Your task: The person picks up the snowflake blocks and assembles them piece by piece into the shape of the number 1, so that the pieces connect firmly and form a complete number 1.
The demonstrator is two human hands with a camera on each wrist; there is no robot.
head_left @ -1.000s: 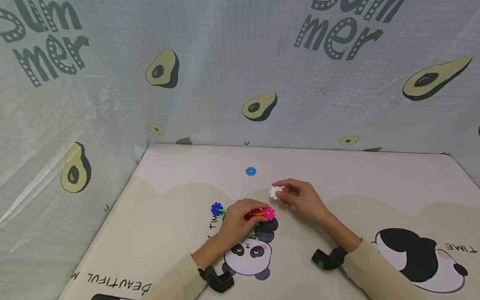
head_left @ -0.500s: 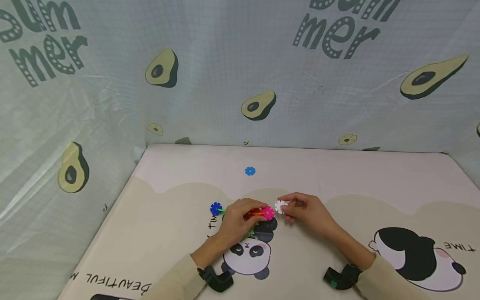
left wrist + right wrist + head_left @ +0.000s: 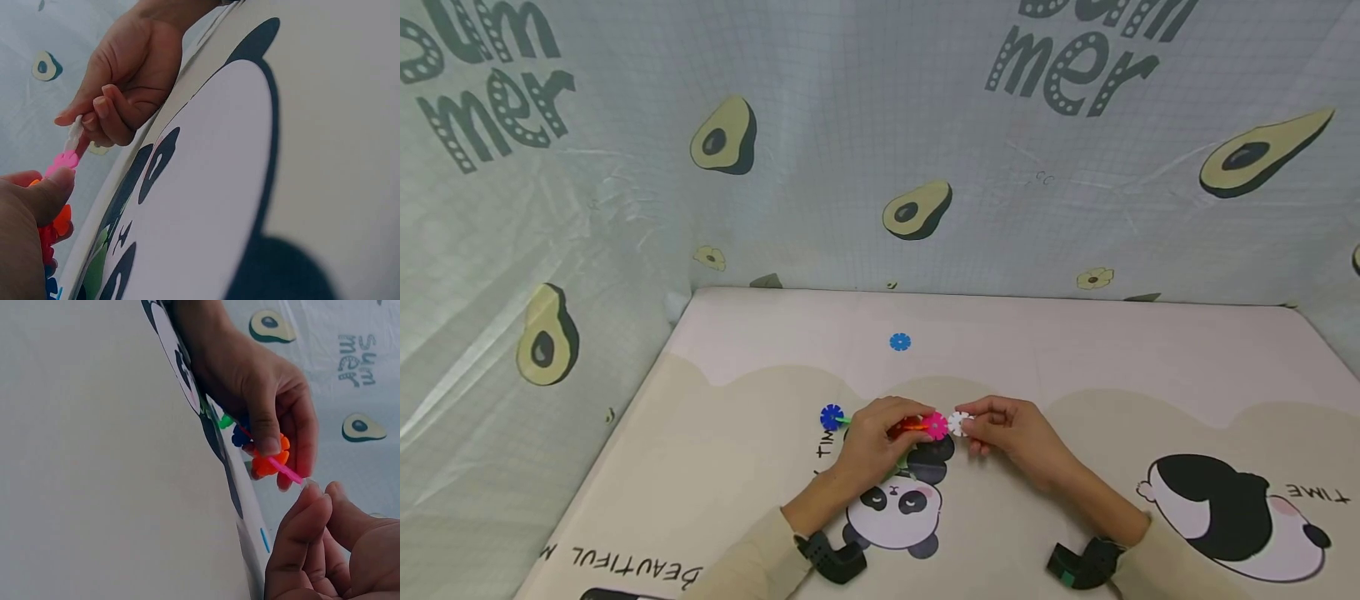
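Note:
My left hand (image 3: 880, 437) grips a row of joined plastic snowflake discs above the table. At its left end a dark blue disc (image 3: 831, 417) and a green disc (image 3: 844, 420) stick out; a pink disc (image 3: 936, 426) is at the right end. Red (image 3: 47, 240) and orange discs (image 3: 63, 220) show between the fingers, the rest covered by the hand. Between thumb and fingers, my right hand (image 3: 1018, 437) pinches a white disc (image 3: 957, 422). Its edge meets the pink disc's edge; whether the slots are engaged I cannot tell.
A lone light blue disc (image 3: 900, 342) lies farther back on the table. The tabletop cover (image 3: 760, 500) has printed pandas and words. A dark object (image 3: 613, 594) is cut off at the lower left edge. Behind the table hangs an avocado-print curtain (image 3: 820, 125).
My right hand has come down and toward the left hand, bringing the white disc from above right of the pink disc to its edge. My left hand has stayed put.

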